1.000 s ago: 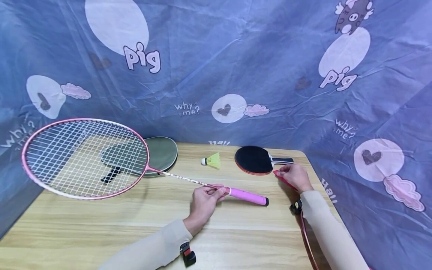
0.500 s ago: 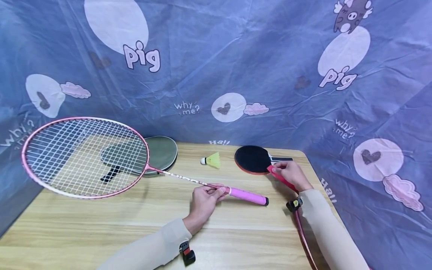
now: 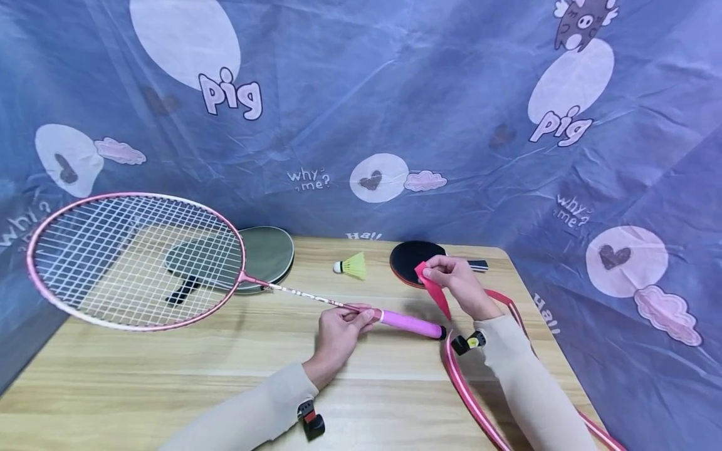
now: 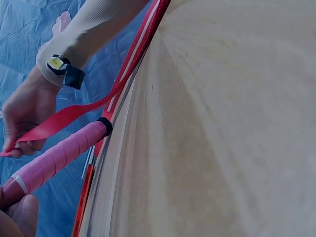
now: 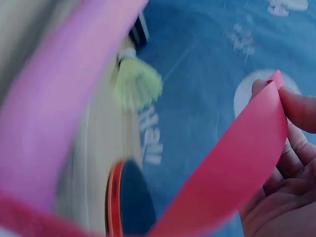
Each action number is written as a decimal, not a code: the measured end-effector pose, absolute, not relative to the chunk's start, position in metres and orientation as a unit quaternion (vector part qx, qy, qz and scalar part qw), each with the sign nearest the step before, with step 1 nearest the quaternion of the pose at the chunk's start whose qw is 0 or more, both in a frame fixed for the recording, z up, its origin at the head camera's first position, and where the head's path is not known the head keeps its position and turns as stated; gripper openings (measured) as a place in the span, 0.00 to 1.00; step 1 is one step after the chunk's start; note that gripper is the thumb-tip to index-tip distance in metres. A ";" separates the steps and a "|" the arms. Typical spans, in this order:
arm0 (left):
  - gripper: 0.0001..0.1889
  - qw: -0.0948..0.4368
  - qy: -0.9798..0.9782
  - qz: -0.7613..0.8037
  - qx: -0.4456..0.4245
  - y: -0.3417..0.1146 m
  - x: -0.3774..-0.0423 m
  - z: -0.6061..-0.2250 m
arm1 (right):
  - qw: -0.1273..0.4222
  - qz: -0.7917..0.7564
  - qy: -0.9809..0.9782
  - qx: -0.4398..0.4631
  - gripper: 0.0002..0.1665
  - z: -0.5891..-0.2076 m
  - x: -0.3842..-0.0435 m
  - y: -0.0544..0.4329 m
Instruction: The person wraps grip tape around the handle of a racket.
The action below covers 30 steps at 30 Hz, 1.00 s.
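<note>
My left hand [image 3: 340, 335] grips a badminton racket [image 3: 245, 275] where the shaft meets its pink-wrapped handle [image 3: 412, 324]. The pink-and-white framed head tilts up over the table to the left. Between thumb and fingers, my right hand [image 3: 459, 285] pinches one end of a long red grip tape [image 3: 435, 294], above and right of the handle's black butt. From there the tape hangs past the butt in a loop, showing a white stripe down the table's right side. In the right wrist view the pinched end of the tape [image 5: 232, 153] is folded over at the fingertips.
A black table tennis bat [image 3: 408, 260] lies behind my right hand, partly covered by it. A yellow shuttlecock [image 3: 351, 266] is at the back middle. Behind the racket strings rests a dark green bat cover [image 3: 271, 250], with a black handle [image 3: 183, 291] beside it. Blue printed cloth surrounds the table.
My right hand has moved left and toward the racket handle, drawing the tape end with it, and more of the striped loop shows. The left hand keeps the racket nearly still.
</note>
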<state>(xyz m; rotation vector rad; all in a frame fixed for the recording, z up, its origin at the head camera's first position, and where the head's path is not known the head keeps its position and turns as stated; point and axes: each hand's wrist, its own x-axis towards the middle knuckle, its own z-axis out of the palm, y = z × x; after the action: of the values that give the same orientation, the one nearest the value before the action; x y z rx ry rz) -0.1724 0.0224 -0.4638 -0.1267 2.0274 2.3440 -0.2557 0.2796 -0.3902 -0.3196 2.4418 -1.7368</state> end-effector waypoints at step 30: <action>0.12 -0.001 0.650 0.760 -0.009 0.020 -0.179 -0.469 | 0.065 -0.339 0.895 -0.281 0.09 -0.400 -0.235 0.205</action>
<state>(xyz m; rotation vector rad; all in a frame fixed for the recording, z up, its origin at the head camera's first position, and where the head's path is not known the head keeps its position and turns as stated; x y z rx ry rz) -0.1785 0.0200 -0.4691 -0.0269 2.0430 2.3891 -0.2353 0.2051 -0.3997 -0.8493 2.7017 -1.0216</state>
